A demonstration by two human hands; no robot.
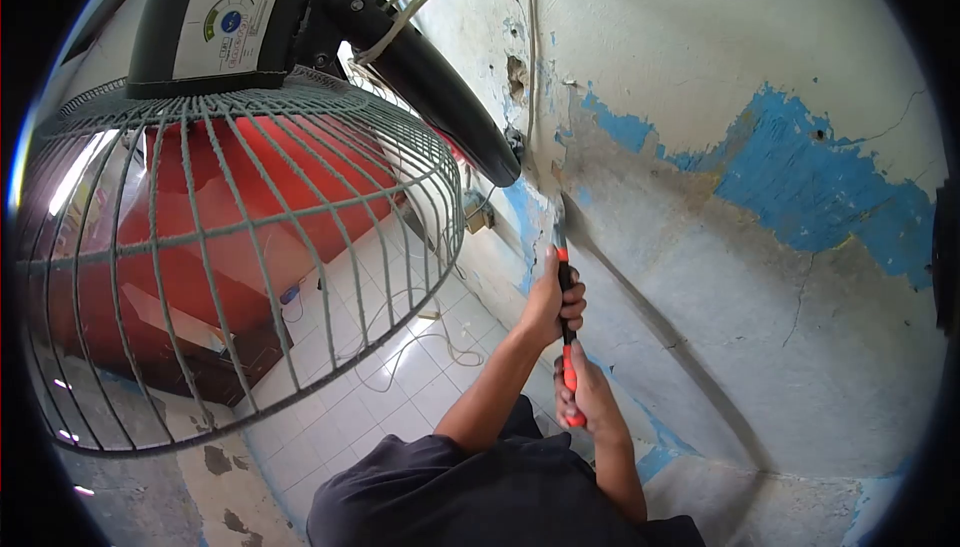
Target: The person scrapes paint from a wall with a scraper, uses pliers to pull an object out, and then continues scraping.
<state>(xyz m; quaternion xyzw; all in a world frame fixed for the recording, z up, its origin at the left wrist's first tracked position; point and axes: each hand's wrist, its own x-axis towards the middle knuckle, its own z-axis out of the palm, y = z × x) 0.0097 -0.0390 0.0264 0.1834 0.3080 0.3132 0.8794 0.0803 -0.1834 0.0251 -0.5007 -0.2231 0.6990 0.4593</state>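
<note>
Clasping the scraper (pixel 567 349), both grips closed: left hand (pixel 548 302) above right hand (pixel 590 397), blade touching wall (pixel 760 327).

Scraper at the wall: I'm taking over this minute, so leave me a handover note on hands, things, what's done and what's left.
Left hand: shut high on the scraper, near the blade.
Right hand: shut on the handle's lower end.
Scraper: blade tip is against the wall, just below the fan bracket.
Done: much of the wall shows bare grey plaster.
Left: blue paint remains in patches to the right, and in thin strips by the blade and lower down.
</note>
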